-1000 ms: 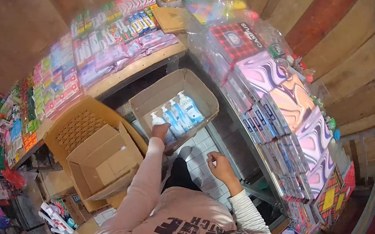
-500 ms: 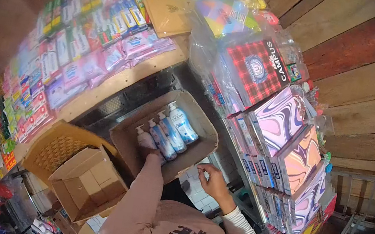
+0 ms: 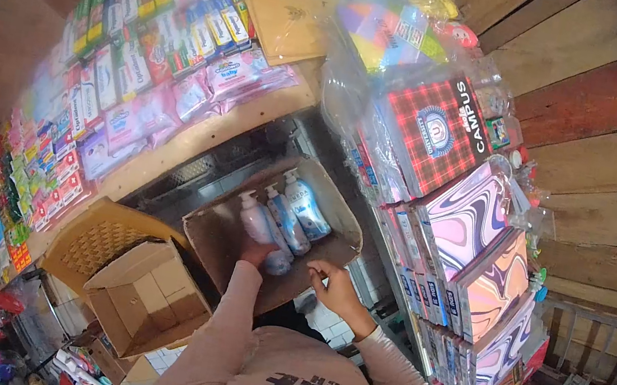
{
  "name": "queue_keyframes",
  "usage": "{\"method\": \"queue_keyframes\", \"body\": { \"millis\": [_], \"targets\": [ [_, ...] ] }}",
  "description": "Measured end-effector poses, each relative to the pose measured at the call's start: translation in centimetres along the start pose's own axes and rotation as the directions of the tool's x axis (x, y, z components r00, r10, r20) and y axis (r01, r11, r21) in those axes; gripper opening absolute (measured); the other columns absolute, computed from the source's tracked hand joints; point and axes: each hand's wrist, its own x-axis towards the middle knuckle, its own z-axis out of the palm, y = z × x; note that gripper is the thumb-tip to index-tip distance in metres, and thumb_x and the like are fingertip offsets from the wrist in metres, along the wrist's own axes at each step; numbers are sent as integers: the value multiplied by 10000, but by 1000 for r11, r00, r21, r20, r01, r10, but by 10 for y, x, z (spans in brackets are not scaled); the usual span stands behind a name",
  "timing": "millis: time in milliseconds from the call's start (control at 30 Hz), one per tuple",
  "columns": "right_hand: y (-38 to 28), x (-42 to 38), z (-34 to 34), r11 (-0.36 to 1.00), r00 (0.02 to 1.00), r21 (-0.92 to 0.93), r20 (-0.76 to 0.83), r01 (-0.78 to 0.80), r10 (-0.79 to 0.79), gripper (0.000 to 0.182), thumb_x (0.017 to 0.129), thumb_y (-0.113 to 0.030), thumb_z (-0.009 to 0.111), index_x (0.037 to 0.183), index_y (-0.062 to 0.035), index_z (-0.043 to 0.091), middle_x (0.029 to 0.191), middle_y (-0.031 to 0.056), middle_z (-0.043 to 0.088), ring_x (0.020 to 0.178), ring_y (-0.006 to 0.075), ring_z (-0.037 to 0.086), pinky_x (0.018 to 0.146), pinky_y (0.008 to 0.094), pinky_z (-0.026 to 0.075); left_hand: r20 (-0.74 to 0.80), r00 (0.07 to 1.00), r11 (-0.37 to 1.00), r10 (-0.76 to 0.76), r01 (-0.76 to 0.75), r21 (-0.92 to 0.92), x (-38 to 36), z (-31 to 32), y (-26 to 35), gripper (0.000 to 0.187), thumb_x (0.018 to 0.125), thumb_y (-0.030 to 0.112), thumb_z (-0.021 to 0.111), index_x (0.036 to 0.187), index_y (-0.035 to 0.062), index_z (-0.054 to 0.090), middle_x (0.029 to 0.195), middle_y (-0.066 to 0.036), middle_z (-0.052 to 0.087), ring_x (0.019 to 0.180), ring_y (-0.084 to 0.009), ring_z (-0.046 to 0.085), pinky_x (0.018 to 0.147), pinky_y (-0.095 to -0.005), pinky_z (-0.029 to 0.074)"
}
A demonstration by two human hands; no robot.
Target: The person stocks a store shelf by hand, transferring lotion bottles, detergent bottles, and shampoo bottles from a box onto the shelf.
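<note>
Several pump bottles lean side by side in an open cardboard box point(image 3: 330, 265), among them a blue and white one point(image 3: 306, 207) and a pink one point(image 3: 258, 221). My left hand point(image 3: 257, 253) reaches into the box at the lower end of the pink bottle, its fingers wrapped round it; the fingertips are partly hidden. Over the box's lower right edge, my right hand point(image 3: 337, 289) is held with thumb and fingers curled together. Whether anything small is between those fingers cannot be made out.
An empty carton point(image 3: 144, 299) sits in a woven basket point(image 3: 93, 238) to the left. Packaged goods point(image 3: 132, 73) cover the wooden counter point(image 3: 205, 126). Stacked notebooks point(image 3: 437, 132) in plastic stand at the right, before a plank wall point(image 3: 596, 183).
My left hand has shifted within the box to the pink bottle. My right hand has come over the box's edge. The view has shifted slightly.
</note>
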Motion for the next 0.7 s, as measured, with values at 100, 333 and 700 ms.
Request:
{"method": "queue_keyframes", "body": {
  "millis": [100,333,700],
  "targets": [
    [22,16,8,994,1000,111,-23,11,-9,436,869,-161,737,1251,-19,582,1083,148,654,1000,231,640,881,360,496,308,948,977,78,-10,-215,-89,-8,146,634,743,48,773,1319,6,512,1264,-115,620,1133,-265,600,990,-415,480],
    [12,30,-9,632,947,726,320,-271,38,754,790,-162,806,1428,-18,430,1351,86,551,1245,209,506,1066,349,388,531,842,951,95,80,-298,-116,22,191,665,866,373,684,1384,4,489,1341,-111,584,1217,-261,558,1097,-396,373],
    [11,-7,-38,761,949,584,284,-284,136,622,736,-153,839,1278,-31,560,1153,41,649,1077,160,593,969,320,454,-136,990,929,37,16,371,42,34,-39,680,816,411,728,1347,32,537,1280,-153,615,1161,-314,587,985,-414,456]
  ]
}}
